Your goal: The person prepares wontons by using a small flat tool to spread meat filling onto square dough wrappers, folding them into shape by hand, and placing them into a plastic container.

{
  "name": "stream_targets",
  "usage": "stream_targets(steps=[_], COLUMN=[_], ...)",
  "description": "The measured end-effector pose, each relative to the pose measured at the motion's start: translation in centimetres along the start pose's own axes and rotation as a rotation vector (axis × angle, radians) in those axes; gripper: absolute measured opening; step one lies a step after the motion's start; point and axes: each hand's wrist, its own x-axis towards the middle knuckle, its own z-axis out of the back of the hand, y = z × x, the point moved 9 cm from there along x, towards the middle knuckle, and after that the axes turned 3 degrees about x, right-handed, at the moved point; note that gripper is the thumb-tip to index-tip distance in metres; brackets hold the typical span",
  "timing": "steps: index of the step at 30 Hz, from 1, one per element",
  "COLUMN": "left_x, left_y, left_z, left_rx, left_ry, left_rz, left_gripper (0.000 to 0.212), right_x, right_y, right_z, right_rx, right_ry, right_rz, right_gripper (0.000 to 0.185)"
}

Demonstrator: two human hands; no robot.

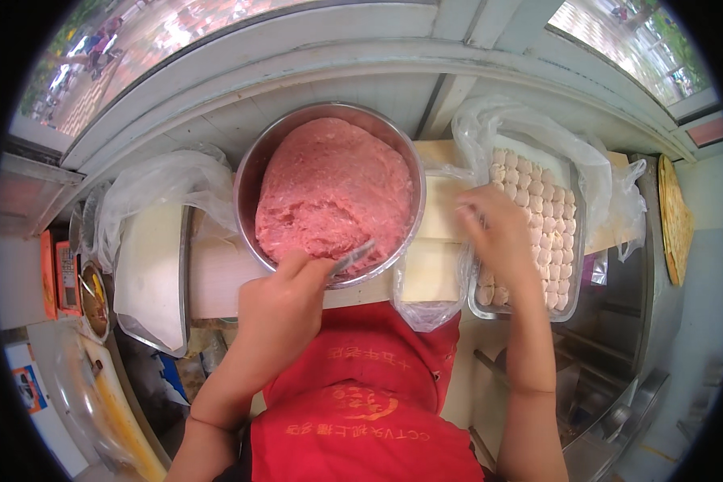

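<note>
A large metal bowl point(248, 196) holds a mound of pink minced meat point(337, 169), hollowed on its near side. My left hand point(286, 289) grips a flat metal spatula point(354, 256), its blade against the meat at the bowl's near rim. To the right, two stacks of pale square dough wrappers point(431, 271) lie in a clear plastic bag. My right hand point(497, 226) is between the wrappers and a metal tray point(580, 259) with rows of small filled wontons point(545, 208). Its fingertips are blurred; whether they pinch anything is unclear.
At left stands a tray with a white sheet point(147, 271), partly under a plastic bag point(162, 181). Beyond it are an orange scale point(66, 277) and a small bowl point(95, 304) with utensils. Clear plastic point(596, 175) bunches around the wonton tray. A windowed wall point(349, 57) rises behind the bowl.
</note>
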Motion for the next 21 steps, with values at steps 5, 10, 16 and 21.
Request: stream_targets(steps=[5,10,16,21], left_x=[0.5,0.4,0.8,1.0], left_y=[0.4,0.0,0.4,0.5], left_z=[-0.5,-0.6,-1.4,-0.1], left_rx=[-0.208,-0.033,-0.117,-0.498], left_ry=[0.015,-0.084,0.046,0.008], left_rz=[-0.038,-0.004,-0.04,-0.061], left_gripper=[0.013,0.016,0.018,0.025], right_x=[0.2,0.5,0.8,0.0], right_y=[3.3,1.2,-0.5,-2.1], right_z=[-4.4,-4.2,-4.6,-2.3], right_rx=[-0.197,0.004,0.306,0.466], right_ry=[0.19,0.201,0.269,-0.056], right_rz=[0.095,-0.035,-0.208,-0.126], right_gripper=[0.015,0.014,0.013,0.019])
